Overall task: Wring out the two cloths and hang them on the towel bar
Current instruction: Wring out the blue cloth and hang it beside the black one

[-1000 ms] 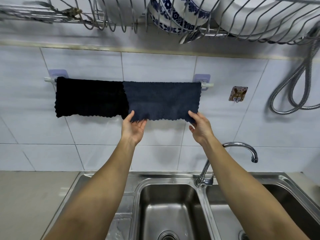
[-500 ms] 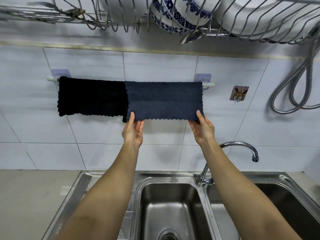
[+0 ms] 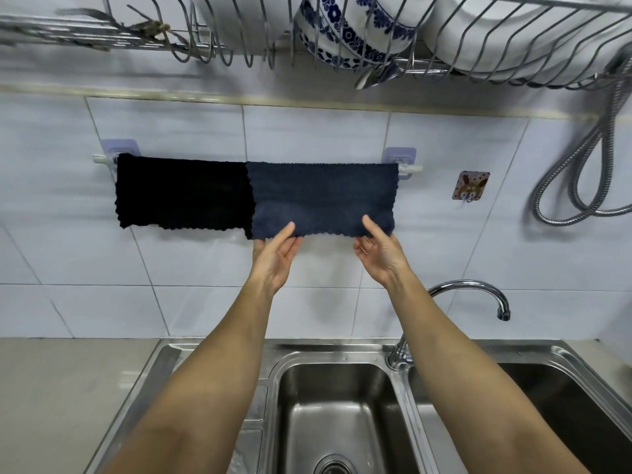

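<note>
- Since a second ago both hands have slid inward along the blue cloth's (image 3: 321, 196) lower hem, away from its corners.
- Sink (image 3: 342, 354): steel double basin under the forearms, tap (image 3: 468, 292) at right.
- Rack (image 3: 478, 39): wire, overhead, holding bowls.
- Bar (image 3: 412, 169): on the tiled wall, both cloths draped over it, edges touching.
- Black cloth (image 3: 181, 193): left half of the bar, untouched.
- Left hand (image 3: 275, 254): pinches the blue hem, thumb in front.
- Right hand (image 3: 379, 253): likewise pinches the hem.
</note>
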